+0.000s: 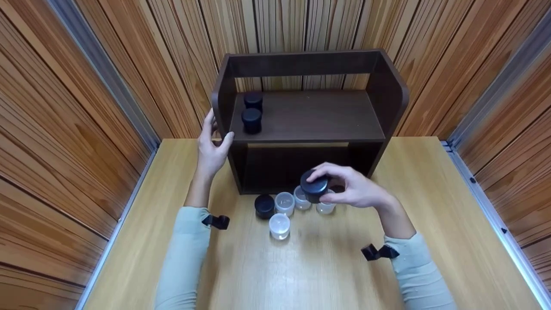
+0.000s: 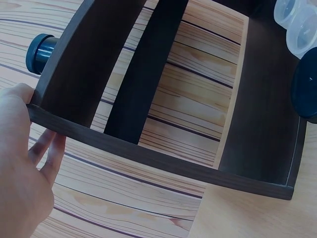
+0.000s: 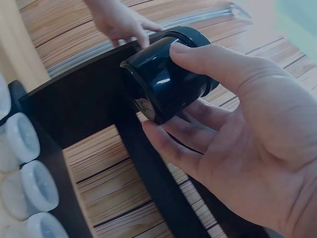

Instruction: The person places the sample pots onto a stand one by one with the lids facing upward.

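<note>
My right hand [image 1: 356, 187] holds a black lidded jar [image 1: 314, 187] above the table, in front of the shelf's lower opening. In the right wrist view the thumb lies along one side of the glossy jar [image 3: 163, 79], with fingers on the other. My left hand [image 1: 212, 155] grips the left side panel of a dark brown two-tier shelf [image 1: 318, 116]; its thumb is at the panel's front edge, its fingers on the outer side. Two black jars [image 1: 252, 120] stand one behind the other at the left of the upper tier.
Before the shelf, another black jar [image 1: 264, 206] stands on the wooden table [image 1: 258, 275]. Several clear plastic cups [image 1: 280, 226] stand beside it, one partly hidden by my right hand. Wood-patterned walls [image 1: 77, 129] enclose the table at the back and sides.
</note>
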`<state>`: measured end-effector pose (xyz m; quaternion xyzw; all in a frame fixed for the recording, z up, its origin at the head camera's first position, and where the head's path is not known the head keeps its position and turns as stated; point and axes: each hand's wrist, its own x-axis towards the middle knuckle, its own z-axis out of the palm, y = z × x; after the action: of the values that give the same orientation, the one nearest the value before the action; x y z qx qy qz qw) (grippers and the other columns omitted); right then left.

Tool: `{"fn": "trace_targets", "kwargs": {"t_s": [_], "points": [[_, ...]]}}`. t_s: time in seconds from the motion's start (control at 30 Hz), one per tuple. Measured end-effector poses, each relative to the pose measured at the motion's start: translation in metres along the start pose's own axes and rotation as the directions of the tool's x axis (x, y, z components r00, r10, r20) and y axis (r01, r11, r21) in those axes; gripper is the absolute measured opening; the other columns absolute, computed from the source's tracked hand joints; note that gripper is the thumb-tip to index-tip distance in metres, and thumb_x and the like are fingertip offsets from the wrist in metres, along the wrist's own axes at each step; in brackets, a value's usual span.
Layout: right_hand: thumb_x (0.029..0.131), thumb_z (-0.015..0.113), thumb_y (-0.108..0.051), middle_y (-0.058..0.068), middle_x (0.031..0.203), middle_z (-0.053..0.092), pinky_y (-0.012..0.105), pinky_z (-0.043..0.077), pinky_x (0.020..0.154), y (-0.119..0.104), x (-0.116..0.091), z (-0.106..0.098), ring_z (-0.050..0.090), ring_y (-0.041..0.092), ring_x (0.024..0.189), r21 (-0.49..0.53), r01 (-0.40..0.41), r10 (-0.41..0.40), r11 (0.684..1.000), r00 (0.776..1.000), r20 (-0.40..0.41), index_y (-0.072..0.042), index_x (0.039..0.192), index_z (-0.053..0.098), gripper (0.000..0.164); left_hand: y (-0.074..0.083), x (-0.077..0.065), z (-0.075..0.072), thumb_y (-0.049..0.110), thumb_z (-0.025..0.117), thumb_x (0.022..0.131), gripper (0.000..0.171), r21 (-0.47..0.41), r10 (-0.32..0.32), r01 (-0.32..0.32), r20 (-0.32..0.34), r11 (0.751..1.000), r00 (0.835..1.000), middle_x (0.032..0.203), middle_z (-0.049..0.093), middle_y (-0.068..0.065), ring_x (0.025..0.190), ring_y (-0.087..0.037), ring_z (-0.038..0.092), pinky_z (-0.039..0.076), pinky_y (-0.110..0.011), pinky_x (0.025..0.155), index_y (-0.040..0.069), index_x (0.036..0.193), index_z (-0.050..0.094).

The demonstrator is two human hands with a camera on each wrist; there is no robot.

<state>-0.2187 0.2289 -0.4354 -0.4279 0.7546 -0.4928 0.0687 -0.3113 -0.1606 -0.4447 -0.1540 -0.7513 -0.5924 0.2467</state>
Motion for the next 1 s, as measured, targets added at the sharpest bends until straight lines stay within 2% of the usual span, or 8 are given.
{"fn": "trace_targets", "kwargs": {"t_s": [0.2, 0.33, 0.53, 0.7, 0.8, 0.9, 1.0], "points": [[0.095, 0.081, 0.009, 0.021, 0.139, 0.068, 0.019, 0.059, 0.106, -0.006, 0.013, -0.007, 0.065, 0.008, 0.125, -0.003, 0.048, -0.048, 0.999, 0.998, -0.043, 0.0, 0.138, 0.071, 0.045, 0.0, 0.001, 0.0, 0.004, 0.073, 0.104, 0.075, 0.014, 0.02, -0.02, 0.0, 1.0, 1.0, 0.16, 0.063, -0.024, 0.142, -0.039, 0.065, 0.06, -0.017, 0.085, 0.002, 0.171, 0.041], [0.093, 0.082, 0.013, 0.017, 0.138, 0.069, 0.019, 0.06, 0.105, -0.009, 0.021, -0.009, 0.069, 0.007, 0.123, 0.024, 0.06, -0.057, 0.998, 0.993, -0.108, 0.002, 0.137, 0.072, 0.047, 0.0, 0.001, 0.0, 0.004, 0.073, 0.103, 0.075, 0.018, 0.017, -0.017, 0.0, 1.0, 1.0, 0.16, 0.063, -0.024, 0.141, -0.038, 0.065, 0.06, -0.015, 0.084, 0.001, 0.171, 0.041], [0.092, 0.082, 0.013, 0.014, 0.137, 0.069, 0.02, 0.06, 0.106, -0.018, 0.032, -0.015, 0.07, 0.011, 0.12, 0.035, 0.038, -0.031, 0.999, 0.983, -0.179, 0.0, 0.137, 0.072, 0.048, 0.0, -0.001, -0.001, 0.004, 0.073, 0.103, 0.075, 0.018, 0.006, -0.006, -0.003, 1.0, 1.0, 0.159, 0.064, -0.024, 0.142, -0.038, 0.065, 0.06, -0.016, 0.084, 0.003, 0.171, 0.042], [0.092, 0.08, 0.015, 0.004, 0.139, 0.066, 0.023, 0.061, 0.105, -0.026, 0.041, -0.022, 0.07, 0.016, 0.12, 0.053, 0.02, -0.007, 0.998, 0.973, -0.229, 0.007, 0.138, 0.068, 0.048, 0.0, 0.0, -0.001, 0.003, 0.073, 0.103, 0.076, 0.012, 0.005, -0.005, 0.0, 1.0, 1.0, 0.159, 0.063, -0.024, 0.142, -0.039, 0.065, 0.06, -0.016, 0.085, 0.002, 0.171, 0.042], [0.092, 0.08, 0.015, 0.0, 0.138, 0.067, 0.024, 0.064, 0.101, -0.03, 0.049, -0.028, 0.073, 0.017, 0.118, 0.062, 0.018, 0.0, 0.998, 0.96, -0.28, 0.011, 0.138, 0.067, 0.048, 0.001, 0.001, -0.001, 0.004, 0.074, 0.103, 0.076, 0.009, 0.007, -0.007, 0.001, 1.0, 1.0, 0.16, 0.063, -0.024, 0.143, -0.039, 0.064, 0.06, -0.015, 0.085, 0.001, 0.171, 0.041], [0.092, 0.08, 0.015, 0.0, 0.136, 0.069, 0.025, 0.065, 0.097, -0.035, 0.06, -0.035, 0.076, 0.016, 0.114, 0.072, 0.012, 0.012, 0.997, 0.945, -0.326, 0.01, 0.138, 0.067, 0.048, 0.0, 0.0, -0.001, 0.004, 0.073, 0.103, 0.076, 0.004, -0.001, 0.001, 0.001, 1.0, 1.0, 0.161, 0.063, -0.023, 0.143, -0.038, 0.065, 0.06, -0.016, 0.085, 0.002, 0.172, 0.041], [0.092, 0.081, 0.014, 0.007, 0.138, 0.071, 0.025, 0.065, 0.096, -0.041, 0.071, -0.042, 0.078, 0.015, 0.113, 0.072, 0.011, 0.015, 0.997, 0.936, -0.352, 0.007, 0.138, 0.07, 0.048, 0.0, 0.0, -0.001, 0.005, 0.073, 0.103, 0.076, 0.005, -0.016, 0.016, 0.001, 1.0, 1.0, 0.162, 0.062, -0.021, 0.144, -0.037, 0.064, 0.061, -0.017, 0.086, 0.004, 0.172, 0.041]]}}
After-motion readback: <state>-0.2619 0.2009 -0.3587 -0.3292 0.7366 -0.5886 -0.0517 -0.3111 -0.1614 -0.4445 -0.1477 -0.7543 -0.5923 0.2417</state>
